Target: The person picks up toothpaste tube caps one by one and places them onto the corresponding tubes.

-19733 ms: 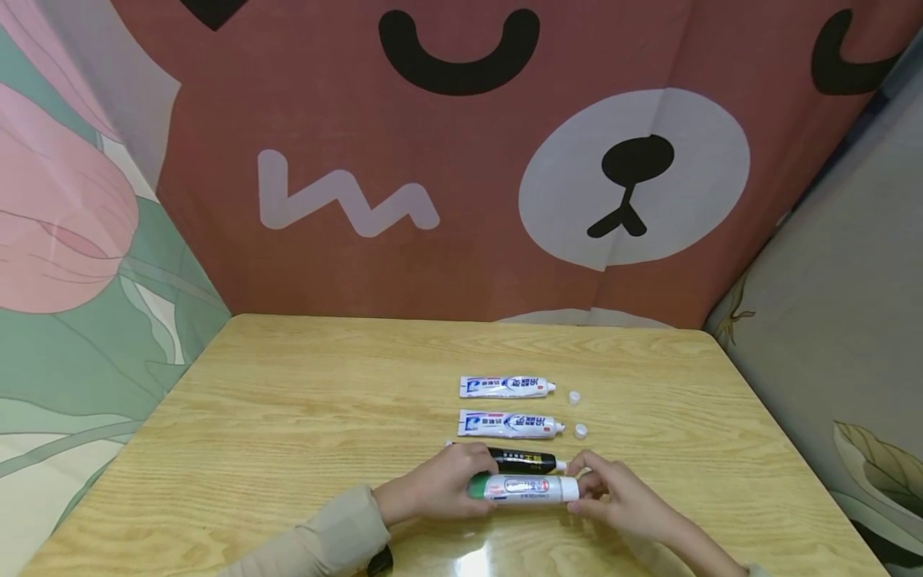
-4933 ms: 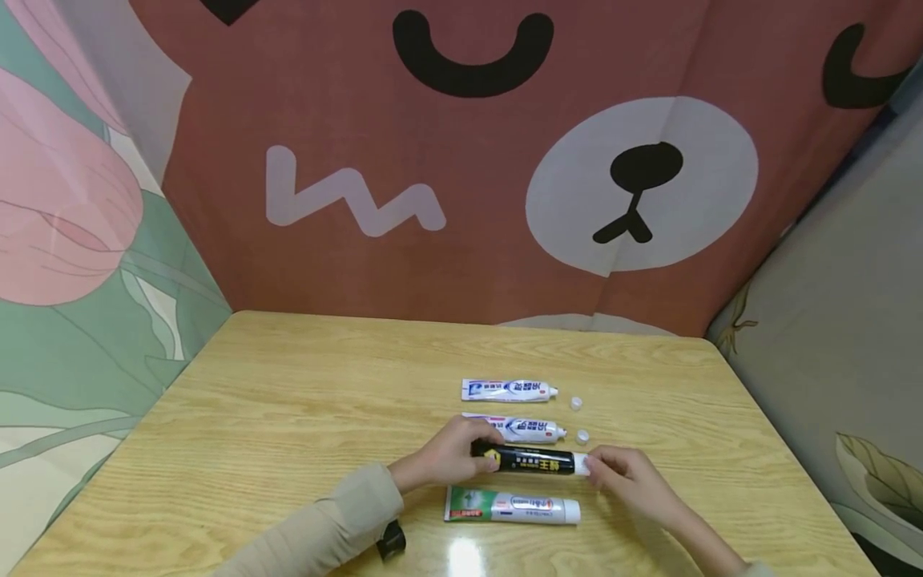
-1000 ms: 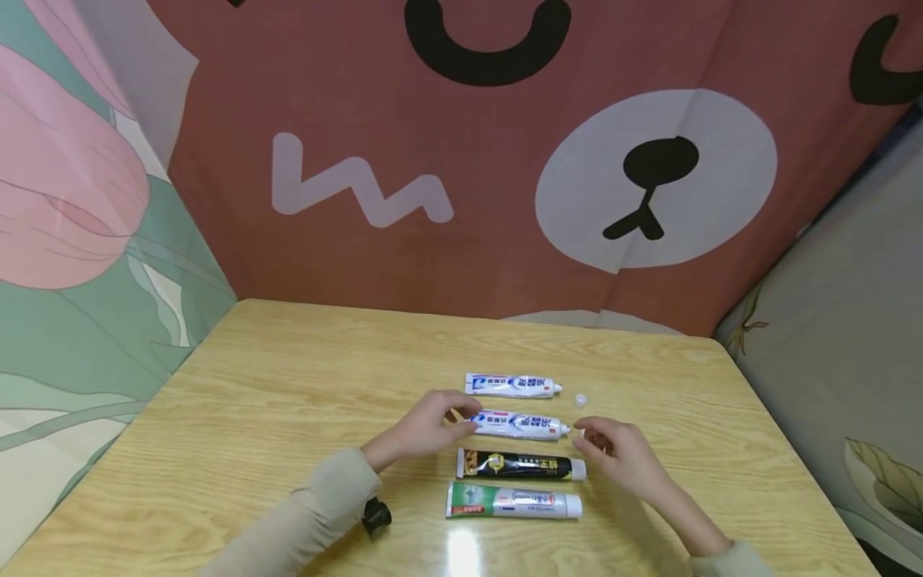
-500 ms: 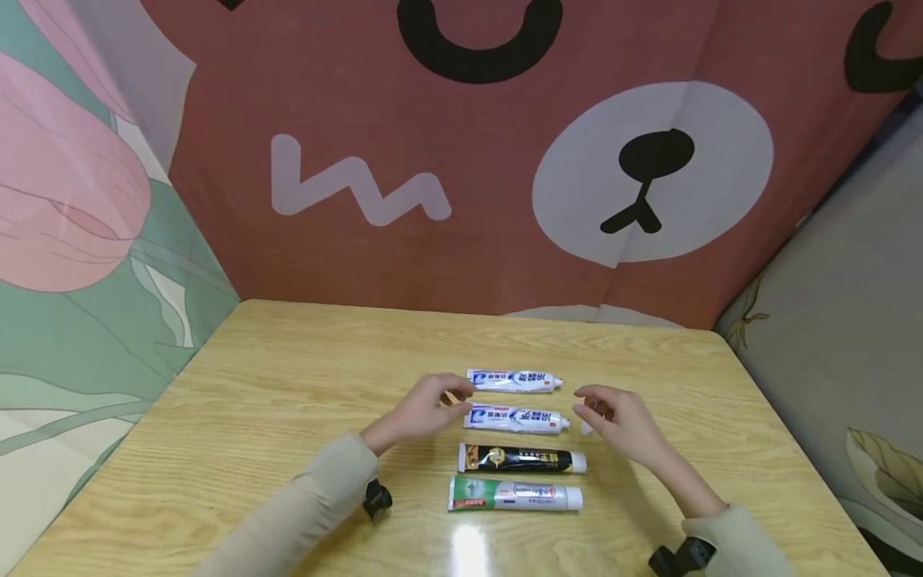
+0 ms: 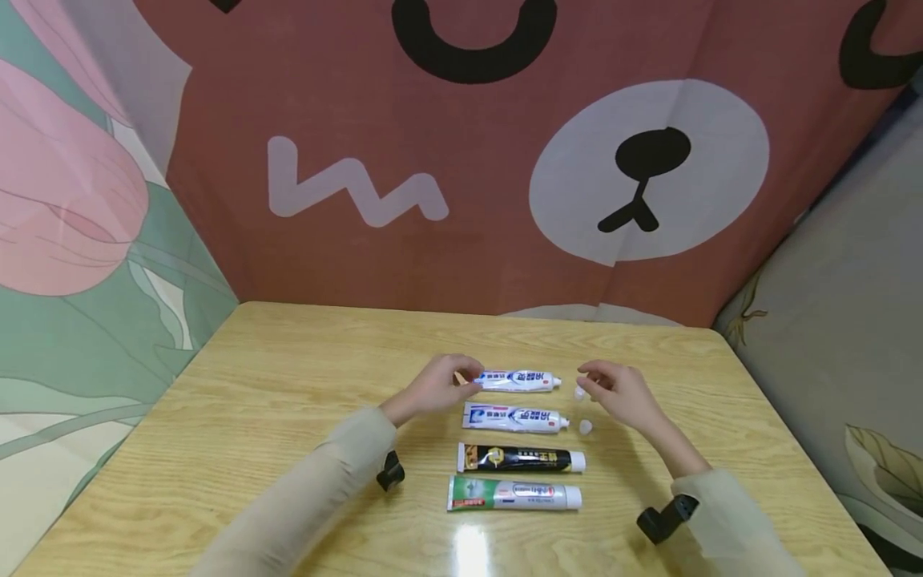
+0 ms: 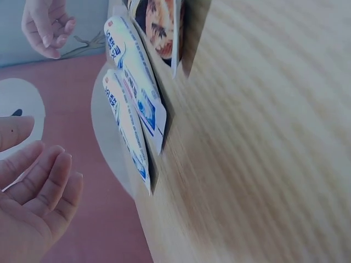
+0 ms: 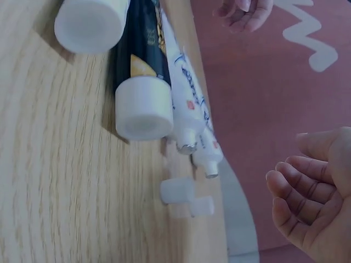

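Observation:
My left hand point(image 5: 437, 385) hovers by the flat tail of the farthest white-and-blue toothpaste tube point(image 5: 521, 381); in the left wrist view its loosely bent fingers point(image 6: 52, 181) hold nothing. Past that tube's bare nozzle is my right hand point(image 5: 626, 394), close to a small white cap point(image 5: 579, 393). The right wrist view has this hand's fingers point(image 7: 299, 197) relaxed and apart from both caps. A second white-and-blue toothpaste tube point(image 5: 515, 417) lies uncapped nearer me, its loose cap point(image 5: 586, 426) beside the nozzle. Below it are a capped black toothpaste tube point(image 5: 521, 458) and a capped green-and-silver toothpaste tube point(image 5: 515, 494).
All the tubes lie roughly parallel on a wood-grain table point(image 5: 324, 344). A brown curtain with a bear face point(image 5: 346, 264) hangs behind the table's far edge, and patterned cloths flank both sides. Black wrist cameras point(image 5: 667, 519) are strapped below the sleeves.
Earlier the hands held the green tube, then the black one with its white cap; both now lie on the table. Lately both hands moved from the second white tube to the farthest one.

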### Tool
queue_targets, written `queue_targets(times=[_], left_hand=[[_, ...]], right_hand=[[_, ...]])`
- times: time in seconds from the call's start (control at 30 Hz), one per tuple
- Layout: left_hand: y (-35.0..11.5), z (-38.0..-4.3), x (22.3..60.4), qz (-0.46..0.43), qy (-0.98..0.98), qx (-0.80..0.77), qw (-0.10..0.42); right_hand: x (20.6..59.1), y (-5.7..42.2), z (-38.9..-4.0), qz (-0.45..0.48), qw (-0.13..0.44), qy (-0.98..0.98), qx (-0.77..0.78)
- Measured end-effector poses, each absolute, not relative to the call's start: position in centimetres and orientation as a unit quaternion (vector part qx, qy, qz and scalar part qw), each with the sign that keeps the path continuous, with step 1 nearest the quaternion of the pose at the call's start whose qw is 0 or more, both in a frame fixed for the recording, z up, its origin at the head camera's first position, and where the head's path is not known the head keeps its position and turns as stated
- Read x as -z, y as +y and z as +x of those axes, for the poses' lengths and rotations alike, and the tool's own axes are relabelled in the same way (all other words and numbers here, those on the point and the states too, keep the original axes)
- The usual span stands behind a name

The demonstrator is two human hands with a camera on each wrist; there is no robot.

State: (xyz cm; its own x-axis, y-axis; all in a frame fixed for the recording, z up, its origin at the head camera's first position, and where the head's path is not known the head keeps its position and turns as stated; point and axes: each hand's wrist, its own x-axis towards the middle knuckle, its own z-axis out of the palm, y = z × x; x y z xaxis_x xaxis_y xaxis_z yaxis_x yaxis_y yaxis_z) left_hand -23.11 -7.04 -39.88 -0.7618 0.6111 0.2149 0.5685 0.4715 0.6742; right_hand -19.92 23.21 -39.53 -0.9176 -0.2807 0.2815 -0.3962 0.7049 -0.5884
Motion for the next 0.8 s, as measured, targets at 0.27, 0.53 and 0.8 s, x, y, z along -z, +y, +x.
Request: queue_targets(times=[0.27, 0.53, 0.8], left_hand=[[-6.2, -25.1, 40.0, 0.314, 0.878, -0.36, 0.041], [-5.6, -26.3, 40.5, 0.31, 0.882, -0.35, 0.061], [-4.1, -27.5, 40.9, 0.281, 0.904, -0.308, 0.095]], right_hand=[[40.3, 23.6, -21.5, 0.166, 0.063, -0.93, -0.323], [41.7, 24.4, -22.5, 0.15, 0.043, -0.938, -0.31], [42.9, 24.7, -23.1, 0.154, 0.011, -0.941, -0.302]])
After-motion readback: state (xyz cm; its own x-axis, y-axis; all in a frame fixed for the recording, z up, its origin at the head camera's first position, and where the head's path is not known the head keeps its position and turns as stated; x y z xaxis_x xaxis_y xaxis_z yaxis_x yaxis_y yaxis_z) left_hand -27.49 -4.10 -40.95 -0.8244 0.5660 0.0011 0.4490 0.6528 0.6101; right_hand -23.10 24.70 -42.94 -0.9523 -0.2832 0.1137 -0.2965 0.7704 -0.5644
